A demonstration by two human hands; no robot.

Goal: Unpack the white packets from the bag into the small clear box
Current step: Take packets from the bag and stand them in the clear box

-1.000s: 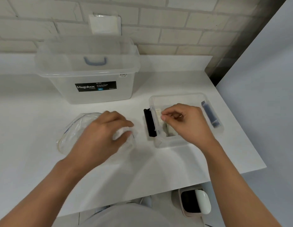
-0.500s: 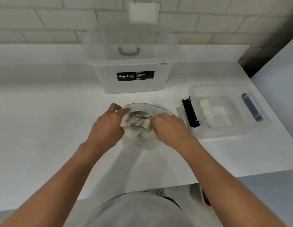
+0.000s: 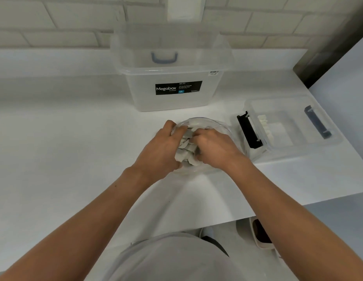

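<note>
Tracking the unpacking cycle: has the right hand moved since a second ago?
Yes. The right hand left the small clear box and went leftward to the bag.

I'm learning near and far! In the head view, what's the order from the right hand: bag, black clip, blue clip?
1. bag, centre: the right hand grips white packets inside it.
2. black clip: the small clear box's left end.
3. blue clip: its right end.

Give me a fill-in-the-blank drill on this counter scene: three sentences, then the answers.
1. The left hand holds a clear ____ while the right hand grabs white packets inside it.
2. The small clear box lies on the counter's ____ side.
3. The label on the large tub reads ____.
Missing: bag; right; Megabox.
</note>
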